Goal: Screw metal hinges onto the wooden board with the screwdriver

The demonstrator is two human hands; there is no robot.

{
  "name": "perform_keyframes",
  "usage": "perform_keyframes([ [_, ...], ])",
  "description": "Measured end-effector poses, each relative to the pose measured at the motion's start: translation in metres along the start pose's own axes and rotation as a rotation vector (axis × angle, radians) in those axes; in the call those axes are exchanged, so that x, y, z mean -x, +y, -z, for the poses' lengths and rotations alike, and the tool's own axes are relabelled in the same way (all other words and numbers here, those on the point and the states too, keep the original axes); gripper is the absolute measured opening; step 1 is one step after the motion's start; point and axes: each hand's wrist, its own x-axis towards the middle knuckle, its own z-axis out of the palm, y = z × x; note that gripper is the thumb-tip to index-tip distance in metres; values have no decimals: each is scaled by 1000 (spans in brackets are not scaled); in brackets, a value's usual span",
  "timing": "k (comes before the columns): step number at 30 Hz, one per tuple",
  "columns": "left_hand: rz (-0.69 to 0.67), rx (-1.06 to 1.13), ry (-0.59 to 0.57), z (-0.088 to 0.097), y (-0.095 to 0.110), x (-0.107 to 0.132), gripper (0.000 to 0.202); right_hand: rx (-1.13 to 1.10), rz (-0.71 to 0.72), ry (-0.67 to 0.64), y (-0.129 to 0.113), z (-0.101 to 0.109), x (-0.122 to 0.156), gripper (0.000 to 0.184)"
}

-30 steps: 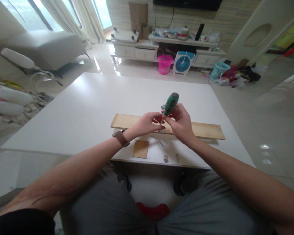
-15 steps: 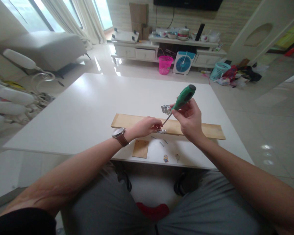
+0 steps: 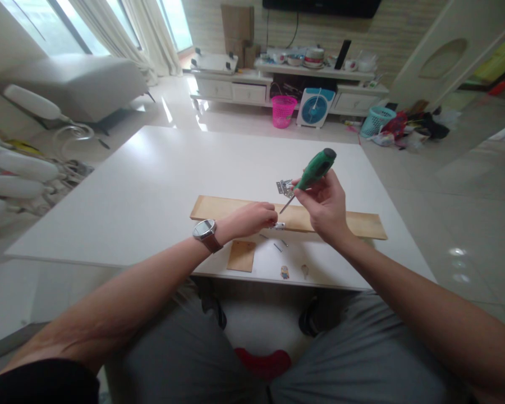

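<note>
Right hand (image 3: 326,209) gripped green-handled screwdriver (image 3: 316,167), fingers wrapped round handle, tip angled down toward small hinge (image 3: 279,225) on wooden plank (image 3: 364,225). Left hand (image 3: 249,217) fingertips pinched together at hinge, apparently steadying it. Loose screws (image 3: 278,247) lay near on table (image 3: 151,185)

Brown-strap wristwatch (image 3: 205,229) on left wrist; black sleeve (image 3: 42,384); grey trousers (image 3: 180,348).

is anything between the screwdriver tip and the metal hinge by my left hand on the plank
Nothing visible. The screwdriver in the right hand points its tip down toward the hinge over a bare stretch of plank; the left hand sits at the hinge's left side, clear of that path.
</note>
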Motion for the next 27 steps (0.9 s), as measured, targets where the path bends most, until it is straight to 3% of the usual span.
perform_keyframes([
  [9,-41,-243,-12,0,0,-2,11,27,18,-15,2,0,0,32],
  [16,-53,-474,-67,5,11,-5,10,29,31,-19,2,0,0,30],
  [23,-13,-572,-66,0,15,-5,19,28,20,-3,2,-1,-1,33],
  [27,41,-543,-63,-4,15,-7,34,36,19,3,1,-2,-1,34],
])
